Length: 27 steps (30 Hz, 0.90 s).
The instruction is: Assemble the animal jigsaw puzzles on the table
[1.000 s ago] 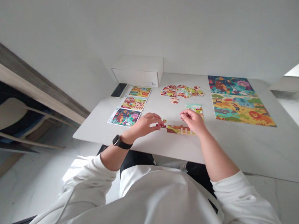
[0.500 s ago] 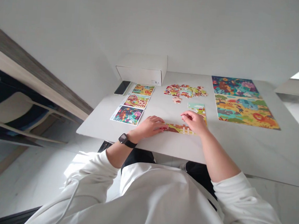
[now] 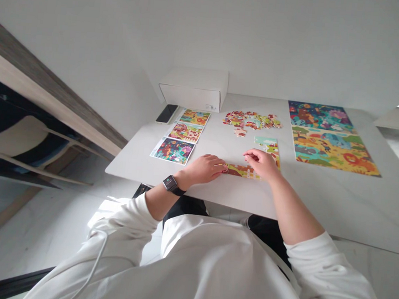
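Both hands were down on the white table [image 3: 337, 203], working at a short strip of joined puzzle pieces [image 3: 242, 171] that lay flat near the front edge. The left hand [image 3: 205, 167], a dark watch [image 3: 170, 183] on its wrist, rested palm down with fingers curled loosely, fingertips pressed against the strip's left end; whether a piece was pinched under them could not be told. The right hand [image 3: 261, 162] sat over the strip's right end, fingers bent and drawn together above it, touching the pieces, but its grip was hidden by the knuckles. Just behind that hand lay a small assembled section [image 3: 268, 144] in pale green and yellow, touching or nearly touching the strip. Farther back, a loose heap of unsorted pieces [image 3: 251, 120] was spread out, with 1 stray piece just in front of it. To the right, well apart, a large finished puzzle [image 3: 331, 138] covered the table. On the left, 3 picture cards [image 3: 183, 135] ran in a column, a dark phone [image 3: 166, 113] beside the farthest one, and a white box [image 3: 194, 91] stood against the wall.
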Motion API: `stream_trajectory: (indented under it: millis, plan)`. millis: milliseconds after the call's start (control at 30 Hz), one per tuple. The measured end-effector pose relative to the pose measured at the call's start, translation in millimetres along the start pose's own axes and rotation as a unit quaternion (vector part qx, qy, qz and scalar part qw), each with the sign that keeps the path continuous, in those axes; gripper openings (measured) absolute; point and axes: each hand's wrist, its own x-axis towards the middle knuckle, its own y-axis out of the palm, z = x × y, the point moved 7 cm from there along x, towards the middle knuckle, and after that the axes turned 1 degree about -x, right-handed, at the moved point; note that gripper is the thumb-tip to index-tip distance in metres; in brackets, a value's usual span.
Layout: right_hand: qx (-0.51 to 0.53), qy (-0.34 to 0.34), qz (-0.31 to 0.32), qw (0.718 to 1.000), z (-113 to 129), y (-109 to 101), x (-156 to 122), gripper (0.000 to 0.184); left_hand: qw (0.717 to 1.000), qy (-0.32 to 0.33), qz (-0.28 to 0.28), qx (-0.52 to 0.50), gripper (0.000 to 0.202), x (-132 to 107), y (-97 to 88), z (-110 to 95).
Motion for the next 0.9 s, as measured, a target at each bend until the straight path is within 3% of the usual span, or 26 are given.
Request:
stream_trajectory:
  millis: [633,900]
  plan:
    - [-0.023,-0.017,0.003,1.0,-2.3,1.7,-0.1,0.019,1.0,0.007,0.001,-0.028,0.03,3.9,1.5,0.2]
    - [-0.041,-0.013,0.017,0.999,-0.2,4.3,0.2,0.018,0.999,-0.018,-0.012,-0.03,0.032,3.1,1.0,4.1]
